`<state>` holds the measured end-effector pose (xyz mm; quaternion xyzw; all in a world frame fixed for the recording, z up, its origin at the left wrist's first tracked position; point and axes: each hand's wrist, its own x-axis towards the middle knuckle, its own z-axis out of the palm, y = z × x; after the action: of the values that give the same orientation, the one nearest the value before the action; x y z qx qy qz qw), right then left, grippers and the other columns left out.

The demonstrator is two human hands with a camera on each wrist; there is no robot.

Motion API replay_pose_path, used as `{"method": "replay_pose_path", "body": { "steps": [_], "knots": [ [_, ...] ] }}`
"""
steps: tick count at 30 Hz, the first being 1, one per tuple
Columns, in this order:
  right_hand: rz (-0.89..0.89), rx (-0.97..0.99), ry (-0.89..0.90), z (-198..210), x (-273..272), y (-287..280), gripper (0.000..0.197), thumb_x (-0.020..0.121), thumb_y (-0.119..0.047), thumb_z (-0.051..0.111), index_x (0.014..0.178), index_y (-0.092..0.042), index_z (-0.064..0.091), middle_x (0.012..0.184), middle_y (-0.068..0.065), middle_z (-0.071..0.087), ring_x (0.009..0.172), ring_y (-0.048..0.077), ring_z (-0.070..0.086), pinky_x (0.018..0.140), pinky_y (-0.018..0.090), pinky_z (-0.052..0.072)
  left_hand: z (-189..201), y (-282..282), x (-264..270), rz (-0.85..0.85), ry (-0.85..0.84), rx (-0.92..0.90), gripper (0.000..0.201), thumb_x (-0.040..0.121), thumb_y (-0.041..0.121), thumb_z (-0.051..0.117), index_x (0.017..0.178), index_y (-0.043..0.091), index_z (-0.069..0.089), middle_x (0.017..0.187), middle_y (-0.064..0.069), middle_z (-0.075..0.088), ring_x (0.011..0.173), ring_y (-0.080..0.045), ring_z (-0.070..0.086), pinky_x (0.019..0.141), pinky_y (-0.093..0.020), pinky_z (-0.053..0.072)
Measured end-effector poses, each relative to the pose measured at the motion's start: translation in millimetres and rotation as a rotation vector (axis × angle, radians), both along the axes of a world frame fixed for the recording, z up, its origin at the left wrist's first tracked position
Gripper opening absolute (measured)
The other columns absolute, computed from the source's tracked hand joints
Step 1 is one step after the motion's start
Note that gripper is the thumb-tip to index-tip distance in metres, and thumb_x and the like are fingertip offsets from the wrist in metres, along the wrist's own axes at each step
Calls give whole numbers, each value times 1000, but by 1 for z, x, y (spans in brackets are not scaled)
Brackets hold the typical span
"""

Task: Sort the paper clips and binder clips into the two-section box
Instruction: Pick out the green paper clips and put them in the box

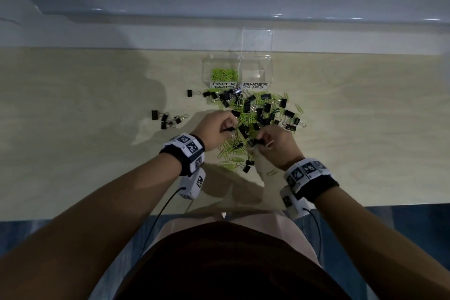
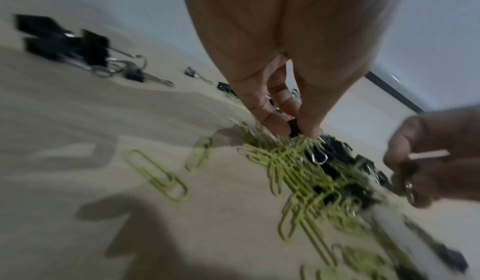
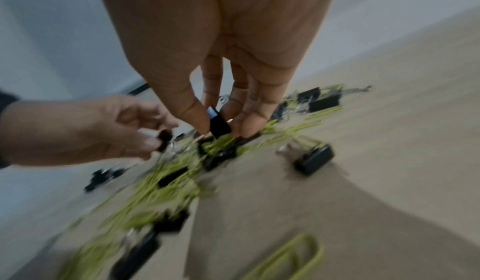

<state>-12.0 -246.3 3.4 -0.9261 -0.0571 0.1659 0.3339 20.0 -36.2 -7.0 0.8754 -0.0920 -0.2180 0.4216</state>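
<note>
A clear two-section box (image 1: pixel 239 62) stands at the back of the table. Its left section, labelled PAPER CLIPS, holds green paper clips (image 1: pixel 224 74). I see no clips in the right section, labelled BINDER CLIPS (image 1: pixel 257 85). In front of the box lies a mixed pile (image 1: pixel 258 109) of black binder clips and green paper clips. My left hand (image 1: pixel 227 126) (image 2: pixel 298 132) pinches a black binder clip (image 2: pixel 293 126) at the pile's near left. My right hand (image 1: pixel 261 141) (image 3: pixel 221 132) pinches another black binder clip (image 3: pixel 218 123) at the near side.
A few binder clips (image 1: pixel 168 119) lie apart on the left, and a single one (image 1: pixel 192 93) sits nearer the box. The box lid (image 1: pixel 258 41) stands upright against the wall. Loose paper clips (image 1: pixel 233 162) lie near the table's front edge.
</note>
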Motion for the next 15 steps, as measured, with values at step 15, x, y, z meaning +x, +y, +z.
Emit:
{"method": "replay_pose_path", "body": {
  "steps": [15],
  "knots": [
    [184,-282,-132,-6,3,-5,20,80,-17,64,99,-25,67,99,-3,59,95,20,55,90,45,44,13,4,-20,-56,-197,226,19,87,22,61,105,21,61,110,4,52,101,-11,45,93,-27,40]
  ]
}}
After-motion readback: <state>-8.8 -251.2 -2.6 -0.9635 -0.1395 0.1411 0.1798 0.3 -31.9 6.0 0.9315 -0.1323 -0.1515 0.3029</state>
